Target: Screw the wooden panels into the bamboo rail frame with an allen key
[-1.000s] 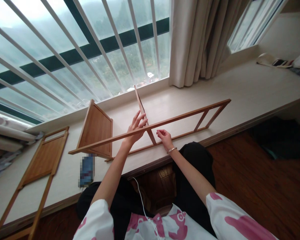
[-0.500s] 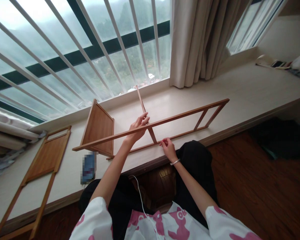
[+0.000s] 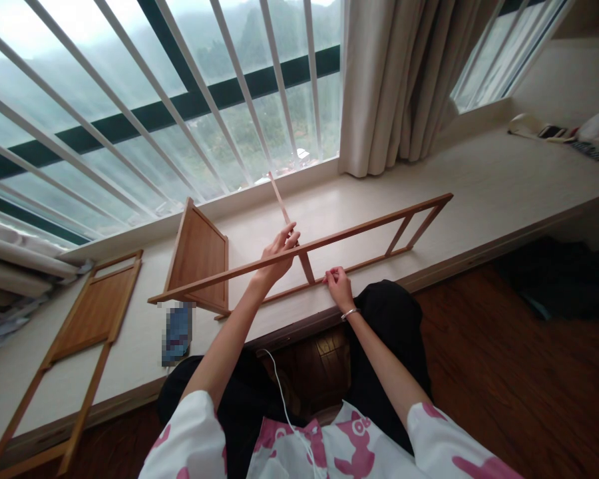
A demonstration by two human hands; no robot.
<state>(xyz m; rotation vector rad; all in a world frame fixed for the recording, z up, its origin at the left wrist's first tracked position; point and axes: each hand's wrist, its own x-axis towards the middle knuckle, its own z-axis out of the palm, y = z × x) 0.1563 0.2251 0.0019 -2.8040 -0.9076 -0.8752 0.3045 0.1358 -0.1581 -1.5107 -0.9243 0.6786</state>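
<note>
A wooden frame (image 3: 364,230) with a solid panel (image 3: 198,256) at its left end stands on its side on the white sill. My left hand (image 3: 278,258) reaches behind the frame's upper rail, its fingers closed around a narrow wooden slat (image 3: 278,197) that points toward the window. The slat's near end meets the frame around a short crossbar (image 3: 306,267). Beside the lower rail, just right of that crossbar, my right hand (image 3: 339,287) has its fingertips pinched together. Whatever they hold is too small to make out.
Another wooden frame with a panel (image 3: 97,309) lies at the left, reaching past the sill's edge. A blurred blue object (image 3: 177,334) rests near my left knee. Barred window and curtain (image 3: 392,86) stand behind. A white cable (image 3: 278,379) hangs before me.
The frame's right end has shifted slightly left and up, and the slat's far tip slightly left. My right hand has moved a little up and right. My left hand keeps its grip.
</note>
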